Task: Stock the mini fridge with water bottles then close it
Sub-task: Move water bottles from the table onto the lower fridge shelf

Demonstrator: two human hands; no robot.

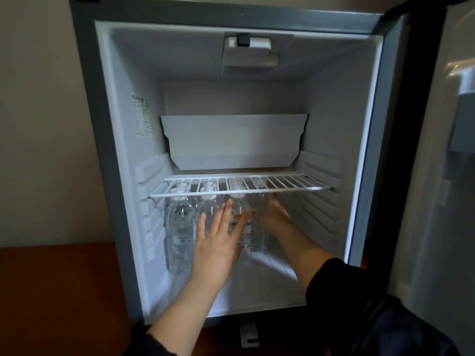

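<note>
The mini fridge (110, 155) stands open, its door (442, 176) swung out to the right. Several clear water bottles (181, 227) stand upright on the fridge floor under the white wire shelf (239, 192). My left hand (218, 242) is held flat with straight fingers in front of the middle bottles, at or close to the labelled one (240, 222). My right hand (272, 217) reaches deeper in and grips the rightmost bottle (258, 237) near its upper body; its fingers are hidden behind that bottle.
A white tray-like box (234, 140) sits at the back above the wire shelf. A thermostat unit (248, 51) hangs from the fridge ceiling. The lower compartment's right part (282, 273) holds no bottles. A brown wooden surface (51, 291) lies to the left.
</note>
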